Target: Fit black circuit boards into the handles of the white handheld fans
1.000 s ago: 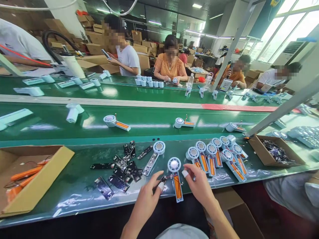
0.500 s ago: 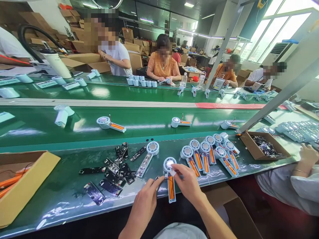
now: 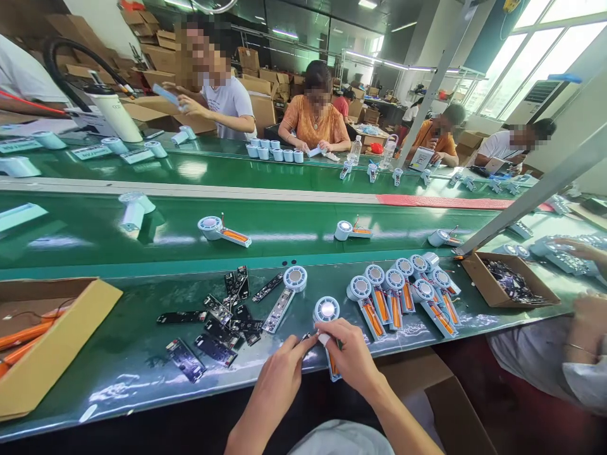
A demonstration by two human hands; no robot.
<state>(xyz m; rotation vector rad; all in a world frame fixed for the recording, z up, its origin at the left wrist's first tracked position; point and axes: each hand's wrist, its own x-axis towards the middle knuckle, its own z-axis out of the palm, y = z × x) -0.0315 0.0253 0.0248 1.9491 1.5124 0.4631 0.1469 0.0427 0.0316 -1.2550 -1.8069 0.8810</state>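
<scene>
Directly in front of me lies a light-blue handheld fan (image 3: 327,309), its round head away from me and an orange battery in its open handle. My left hand (image 3: 283,366) is closed on a narrow dark circuit board (image 3: 308,341) beside the handle. My right hand (image 3: 348,351) is pinched over the top of the handle, fingertips meeting the left hand's. What those fingers grip is hidden; something white covers one fingertip. Left of the hands, another fan (image 3: 294,279) has a circuit board (image 3: 279,309) over its handle. Loose circuit boards (image 3: 215,349) lie in a pile farther left.
Several open fans (image 3: 394,279) are grouped to the right, beside a box of small parts (image 3: 512,278). A cardboard box (image 3: 102,328) with orange batteries stands left. Beyond runs a green conveyor (image 3: 284,218) carrying fans. A slanted metal post (image 3: 502,208) and a co-worker's arm (image 3: 588,322) are at right.
My right fingers have drawn in from the fan's head onto the top of its handle, closer to my left hand. Across the belt, a person now holds up a light-blue piece.
</scene>
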